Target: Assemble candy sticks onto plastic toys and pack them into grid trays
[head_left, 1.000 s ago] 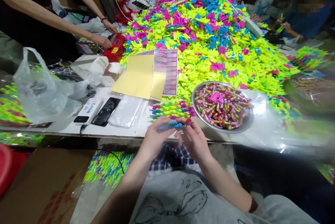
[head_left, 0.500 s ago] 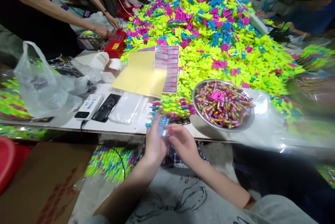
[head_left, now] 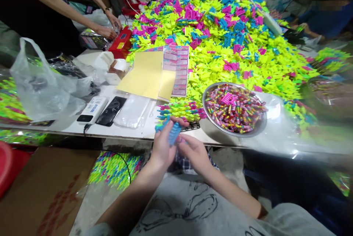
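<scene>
My left hand (head_left: 163,144) is wrapped round a blue plastic toy piece (head_left: 174,133) with a slotted, grid-like body, held just above the table's front edge. My right hand (head_left: 193,150) is close against the piece's lower right end, thumb and fingers pinched together. A small reddish spot shows at those fingertips; whether it is a nail or a small item I cannot make out. Behind my hands lies a row of yellow, pink and blue plastic pieces (head_left: 182,111), beside a dark slotted strip (head_left: 193,127). To the right stands a metal bowl (head_left: 204,108) of small wrapped candies (head_left: 239,113) with one pink piece on top.
A large heap of yellow, pink and blue pieces (head_left: 220,45) fills the back. Left lie printed card sheets (head_left: 145,72), clear bags (head_left: 131,113), a black phone (head_left: 111,111), a white power bank (head_left: 93,109) and a plastic bag (head_left: 41,89). Another person's hands (head_left: 110,28) work by a red box (head_left: 120,45).
The blue piece has turned in my left hand and its slotted face shows more clearly. My right fingers have moved slightly lower beside it. The other person's hands have shifted a little.
</scene>
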